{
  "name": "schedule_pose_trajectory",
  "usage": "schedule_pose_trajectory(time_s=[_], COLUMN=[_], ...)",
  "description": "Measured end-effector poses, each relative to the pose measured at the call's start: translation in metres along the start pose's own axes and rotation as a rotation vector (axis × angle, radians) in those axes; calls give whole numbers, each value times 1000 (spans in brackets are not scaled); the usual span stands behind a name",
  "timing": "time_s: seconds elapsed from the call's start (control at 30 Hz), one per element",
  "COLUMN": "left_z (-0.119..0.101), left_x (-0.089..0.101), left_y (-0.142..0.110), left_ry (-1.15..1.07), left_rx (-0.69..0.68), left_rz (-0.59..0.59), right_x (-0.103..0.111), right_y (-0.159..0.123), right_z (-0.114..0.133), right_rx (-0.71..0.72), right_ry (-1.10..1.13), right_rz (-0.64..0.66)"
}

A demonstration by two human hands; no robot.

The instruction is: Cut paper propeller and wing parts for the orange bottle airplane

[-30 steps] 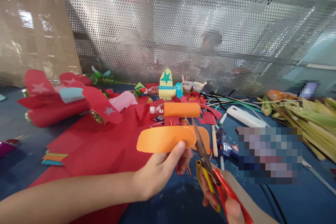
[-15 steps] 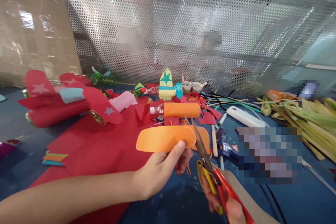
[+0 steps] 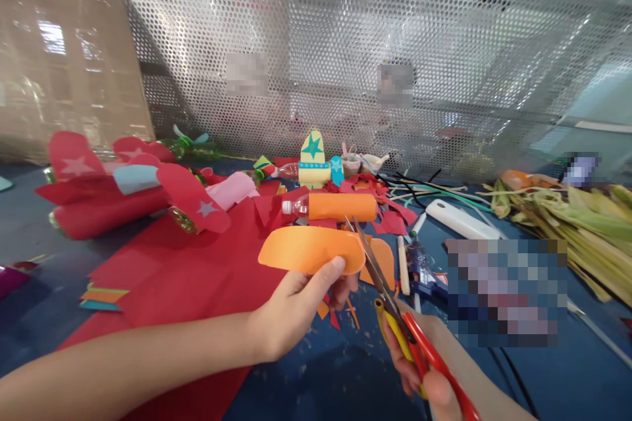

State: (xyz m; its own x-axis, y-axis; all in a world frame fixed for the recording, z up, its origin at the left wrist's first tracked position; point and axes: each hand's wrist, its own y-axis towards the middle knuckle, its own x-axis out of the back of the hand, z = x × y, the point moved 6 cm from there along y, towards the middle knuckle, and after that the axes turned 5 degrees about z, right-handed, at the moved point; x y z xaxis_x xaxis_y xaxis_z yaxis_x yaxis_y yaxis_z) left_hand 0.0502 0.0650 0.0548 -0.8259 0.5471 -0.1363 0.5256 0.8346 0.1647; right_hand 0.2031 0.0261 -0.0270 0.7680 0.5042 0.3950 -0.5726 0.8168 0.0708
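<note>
My left hand (image 3: 301,306) pinches an orange paper piece (image 3: 306,248) with rounded ends, thumb on top near its right end. Red-handled scissors (image 3: 390,299) are in my right hand (image 3: 419,355), along with something yellow whose kind I cannot make out. The scissor blades stand slightly apart at the right edge of the orange piece. Another rounded orange paper piece (image 3: 382,262) lies on the table behind the blades. Beyond it rests a clear plastic bottle (image 3: 340,206) wrapped in orange paper, white cap to the left.
Red paper sheets (image 3: 197,283) spread at the left, below red paper planes (image 3: 113,204). A yellow paper-covered bottle (image 3: 315,171) stands behind. To the right are a blue glue gun (image 3: 427,283), a white bar-like thing (image 3: 461,220) and dried husks (image 3: 567,223). A perforated metal panel (image 3: 320,33) closes off the back.
The orange piece has risen slightly and tilted in my left hand. My right hand and the scissors have shifted a little to the right, blades still near the edge.
</note>
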Motion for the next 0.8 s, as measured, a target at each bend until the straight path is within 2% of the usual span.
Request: schedule_pose_trajectory(time_s=[0.23, 0.4, 0.47, 0.67, 0.8], left_z=[-1, -1, -1, -2, -2], left_x=[9, 7, 6, 6, 6], left_y=[4, 5, 4, 4, 5], left_ry=[19, 41, 50, 67, 33], left_rx=[-13, 40, 52, 57, 44], left_rz=[-57, -104, -104, -114, -117], right_x=[8, 7, 7, 15, 17], right_y=[2, 2, 2, 3, 4], right_z=[21, 20, 26, 55, 61], right_rx=[-10, 3, 15, -40, -54], right_ry=[88, 40, 16, -17, -14], right_rz=[46, -103, -123, -44, -35])
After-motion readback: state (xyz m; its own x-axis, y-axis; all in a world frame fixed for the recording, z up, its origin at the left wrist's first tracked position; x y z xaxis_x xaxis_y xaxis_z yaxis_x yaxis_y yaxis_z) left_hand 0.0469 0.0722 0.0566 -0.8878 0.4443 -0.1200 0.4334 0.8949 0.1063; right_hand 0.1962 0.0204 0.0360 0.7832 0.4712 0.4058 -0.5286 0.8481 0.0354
